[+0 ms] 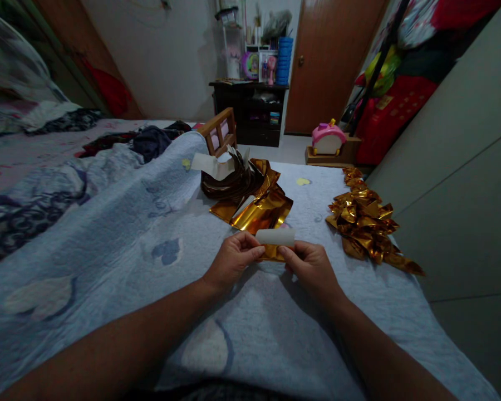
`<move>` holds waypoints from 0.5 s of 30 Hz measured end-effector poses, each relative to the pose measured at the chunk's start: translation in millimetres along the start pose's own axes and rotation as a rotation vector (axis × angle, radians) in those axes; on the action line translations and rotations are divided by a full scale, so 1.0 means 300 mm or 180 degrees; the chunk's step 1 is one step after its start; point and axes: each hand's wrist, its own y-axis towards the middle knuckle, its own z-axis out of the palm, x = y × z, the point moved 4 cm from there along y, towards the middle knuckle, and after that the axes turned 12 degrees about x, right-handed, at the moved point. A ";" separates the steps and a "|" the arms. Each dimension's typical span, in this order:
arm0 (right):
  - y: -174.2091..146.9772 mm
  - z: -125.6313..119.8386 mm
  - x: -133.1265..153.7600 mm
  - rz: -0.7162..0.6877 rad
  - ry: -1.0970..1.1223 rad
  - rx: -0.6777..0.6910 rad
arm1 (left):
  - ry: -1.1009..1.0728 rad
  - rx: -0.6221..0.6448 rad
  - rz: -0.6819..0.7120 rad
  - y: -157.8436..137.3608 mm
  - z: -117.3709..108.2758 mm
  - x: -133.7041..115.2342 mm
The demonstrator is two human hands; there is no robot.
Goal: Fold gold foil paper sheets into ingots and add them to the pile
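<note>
Between my two hands is a sheet of gold foil paper point(273, 252), its lower part gold and its upper part showing a white back. My left hand point(237, 256) pinches its left end between thumb and fingers. At the right end, my right hand point(311, 264) grips it the same way, thumb on the gold side. Just beyond lie loose gold foil sheets point(263, 209) beside a curled stack of the sheets point(229, 181) with white edges sticking up. To the right sits a heap of folded gold foil pieces point(363, 223).
A pale blue quilt point(217, 284) with heart shapes covers the bed under my hands. A wooden rail point(219, 131) rises at its far edge. Clothes point(150, 142) lie on the left. Beyond stand a dark cabinet point(250, 111) and a pink toy point(329, 139); a pale wall panel point(455, 184) borders the right.
</note>
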 end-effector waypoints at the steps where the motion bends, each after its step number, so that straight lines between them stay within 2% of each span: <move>1: 0.000 0.000 -0.001 -0.0022 -0.0080 -0.0042 | 0.0009 0.0005 -0.0003 0.002 0.000 0.002; 9: -0.006 0.005 -0.004 -0.0152 -0.0423 -0.0165 | -0.0009 0.0091 -0.0052 0.005 0.005 0.006; 15: -0.008 0.001 0.004 -0.0108 -0.0216 -0.0074 | -0.0228 0.0058 -0.0027 -0.001 0.007 0.006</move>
